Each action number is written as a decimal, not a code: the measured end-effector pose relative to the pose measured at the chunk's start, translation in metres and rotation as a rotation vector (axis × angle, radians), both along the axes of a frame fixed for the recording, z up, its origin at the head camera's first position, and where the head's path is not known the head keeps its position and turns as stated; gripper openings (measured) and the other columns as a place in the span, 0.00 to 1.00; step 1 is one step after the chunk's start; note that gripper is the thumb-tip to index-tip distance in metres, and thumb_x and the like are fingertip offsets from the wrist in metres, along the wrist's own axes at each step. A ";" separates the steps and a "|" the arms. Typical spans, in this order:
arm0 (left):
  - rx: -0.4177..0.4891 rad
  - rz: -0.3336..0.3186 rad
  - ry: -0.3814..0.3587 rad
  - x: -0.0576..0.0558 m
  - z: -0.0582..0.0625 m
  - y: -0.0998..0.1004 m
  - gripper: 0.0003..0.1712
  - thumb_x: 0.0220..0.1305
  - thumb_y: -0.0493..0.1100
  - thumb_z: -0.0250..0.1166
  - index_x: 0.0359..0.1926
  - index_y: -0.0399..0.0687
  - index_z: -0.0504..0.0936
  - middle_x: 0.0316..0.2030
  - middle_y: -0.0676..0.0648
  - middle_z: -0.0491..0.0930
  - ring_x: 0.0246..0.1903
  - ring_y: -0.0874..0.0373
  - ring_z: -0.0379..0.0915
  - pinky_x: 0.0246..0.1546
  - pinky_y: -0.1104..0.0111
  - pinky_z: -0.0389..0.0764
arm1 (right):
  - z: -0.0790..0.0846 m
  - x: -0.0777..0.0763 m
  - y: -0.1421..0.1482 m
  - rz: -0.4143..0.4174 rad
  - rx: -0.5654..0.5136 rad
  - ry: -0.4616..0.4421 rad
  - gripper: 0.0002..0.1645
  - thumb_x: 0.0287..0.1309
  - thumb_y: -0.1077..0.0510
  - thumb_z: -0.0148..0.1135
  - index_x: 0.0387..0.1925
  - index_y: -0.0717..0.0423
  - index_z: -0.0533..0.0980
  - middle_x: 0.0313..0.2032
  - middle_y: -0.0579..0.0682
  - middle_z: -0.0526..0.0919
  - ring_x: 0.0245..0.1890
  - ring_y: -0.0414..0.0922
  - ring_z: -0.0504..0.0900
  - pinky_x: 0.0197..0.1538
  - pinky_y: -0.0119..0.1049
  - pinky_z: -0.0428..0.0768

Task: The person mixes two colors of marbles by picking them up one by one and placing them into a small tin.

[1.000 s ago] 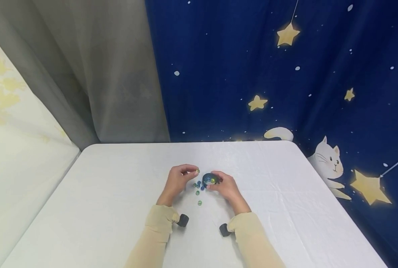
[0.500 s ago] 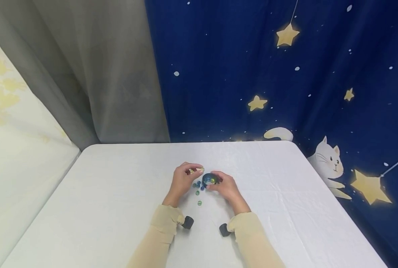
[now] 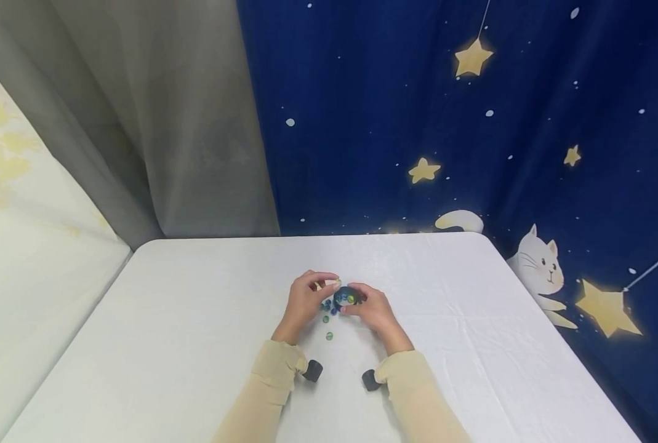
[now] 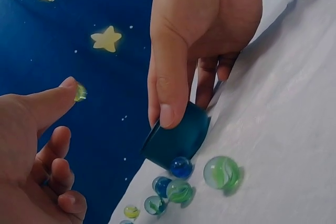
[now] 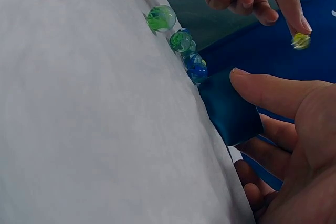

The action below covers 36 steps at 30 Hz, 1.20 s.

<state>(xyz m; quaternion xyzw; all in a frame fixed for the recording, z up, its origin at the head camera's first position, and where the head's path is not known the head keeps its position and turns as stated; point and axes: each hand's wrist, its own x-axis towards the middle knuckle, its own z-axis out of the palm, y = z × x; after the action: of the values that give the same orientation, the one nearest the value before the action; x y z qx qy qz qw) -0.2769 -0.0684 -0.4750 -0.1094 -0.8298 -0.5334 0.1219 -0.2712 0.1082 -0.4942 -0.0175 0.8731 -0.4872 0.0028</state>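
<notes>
My left hand (image 3: 302,300) pinches a clear yellow marble (image 5: 301,41) between thumb and fingertips, raised just left of the cup's mouth. A small dark teal cup (image 4: 177,139) stands on the white table, gripped at its side by the thumb and fingers of my right hand (image 3: 374,309). Inside it, blue and yellow-green marbles show in the head view. Loose marbles cluster beside the cup: a blue marble (image 4: 181,167) close against its wall, a green marble (image 4: 179,191) among several others, and a green-swirled marble (image 4: 223,172) a little apart.
The white table (image 3: 168,344) reaches back to a grey curtain (image 3: 207,123) and a navy curtain (image 3: 362,123) printed with stars and a cat. Below each hand, a black wrist device (image 3: 312,370) sticks out from a beige sleeve (image 3: 262,387).
My left hand has moved right with the yellow marble, bringing it close to the cup's mouth. My right hand and the cup have stayed in place.
</notes>
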 end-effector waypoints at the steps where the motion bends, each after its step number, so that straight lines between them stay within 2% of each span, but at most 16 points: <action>1: -0.004 -0.001 -0.001 0.000 0.000 -0.001 0.14 0.57 0.45 0.72 0.46 0.53 0.87 0.28 0.54 0.74 0.30 0.57 0.66 0.34 0.66 0.68 | 0.000 0.000 0.000 0.002 0.002 0.000 0.35 0.44 0.56 0.77 0.57 0.52 0.77 0.57 0.54 0.79 0.60 0.57 0.73 0.62 0.54 0.67; 4: -0.018 -0.009 0.000 0.000 0.001 -0.004 0.17 0.57 0.44 0.72 0.49 0.53 0.86 0.29 0.53 0.74 0.31 0.57 0.65 0.35 0.65 0.68 | 0.000 0.000 0.000 0.002 0.009 0.002 0.35 0.44 0.56 0.77 0.57 0.52 0.77 0.57 0.54 0.79 0.60 0.57 0.72 0.62 0.54 0.66; 8: -0.027 -0.022 -0.024 -0.002 0.001 -0.008 0.15 0.56 0.43 0.73 0.47 0.53 0.87 0.29 0.53 0.74 0.31 0.56 0.65 0.35 0.65 0.68 | 0.000 0.000 0.000 0.001 0.007 -0.001 0.35 0.44 0.56 0.77 0.58 0.52 0.77 0.57 0.54 0.79 0.61 0.57 0.72 0.62 0.54 0.65; 13: -0.076 -0.039 -0.108 -0.004 0.000 -0.011 0.13 0.56 0.42 0.73 0.44 0.55 0.87 0.29 0.54 0.75 0.34 0.56 0.67 0.38 0.63 0.69 | 0.000 0.000 0.001 0.003 0.000 0.003 0.35 0.44 0.56 0.77 0.57 0.52 0.77 0.57 0.55 0.79 0.60 0.57 0.73 0.62 0.55 0.65; 16: -0.130 -0.082 -0.156 -0.003 0.001 -0.014 0.12 0.55 0.41 0.74 0.42 0.55 0.87 0.29 0.54 0.75 0.34 0.55 0.67 0.39 0.63 0.69 | 0.000 0.000 0.001 0.001 -0.003 -0.003 0.35 0.44 0.57 0.77 0.57 0.52 0.77 0.57 0.55 0.79 0.61 0.57 0.72 0.62 0.55 0.65; 24: -0.180 -0.311 -0.210 -0.004 0.001 -0.029 0.10 0.54 0.36 0.73 0.38 0.50 0.86 0.28 0.52 0.76 0.24 0.55 0.69 0.23 0.65 0.73 | 0.002 -0.001 0.000 0.001 0.002 -0.010 0.35 0.44 0.57 0.76 0.58 0.51 0.77 0.58 0.55 0.78 0.61 0.57 0.71 0.63 0.56 0.64; 28: -0.204 -0.433 -0.232 -0.004 -0.001 -0.034 0.09 0.55 0.35 0.72 0.39 0.47 0.86 0.28 0.53 0.78 0.23 0.56 0.70 0.23 0.65 0.75 | 0.001 -0.001 0.001 0.000 0.009 -0.007 0.35 0.44 0.57 0.76 0.58 0.51 0.77 0.58 0.55 0.78 0.61 0.57 0.72 0.62 0.55 0.65; 31: -0.227 -0.515 -0.222 -0.004 -0.003 -0.036 0.10 0.55 0.34 0.72 0.40 0.45 0.86 0.26 0.53 0.78 0.24 0.58 0.70 0.24 0.66 0.75 | 0.000 -0.001 0.001 0.001 0.012 -0.003 0.35 0.44 0.57 0.76 0.58 0.52 0.77 0.57 0.55 0.78 0.60 0.57 0.72 0.62 0.55 0.66; 36: -0.249 -0.622 -0.213 -0.004 -0.005 -0.038 0.13 0.53 0.31 0.72 0.41 0.42 0.87 0.23 0.52 0.77 0.23 0.61 0.69 0.26 0.69 0.73 | 0.001 -0.001 0.000 -0.001 0.010 -0.002 0.35 0.44 0.57 0.76 0.58 0.52 0.77 0.57 0.55 0.78 0.60 0.57 0.73 0.62 0.54 0.66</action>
<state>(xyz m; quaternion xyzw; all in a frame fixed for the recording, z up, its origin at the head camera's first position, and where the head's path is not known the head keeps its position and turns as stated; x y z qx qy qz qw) -0.2807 -0.1067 -0.4800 -0.3146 -0.8237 -0.4480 -0.1480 -0.2721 0.1080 -0.4937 -0.0164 0.8757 -0.4826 0.0035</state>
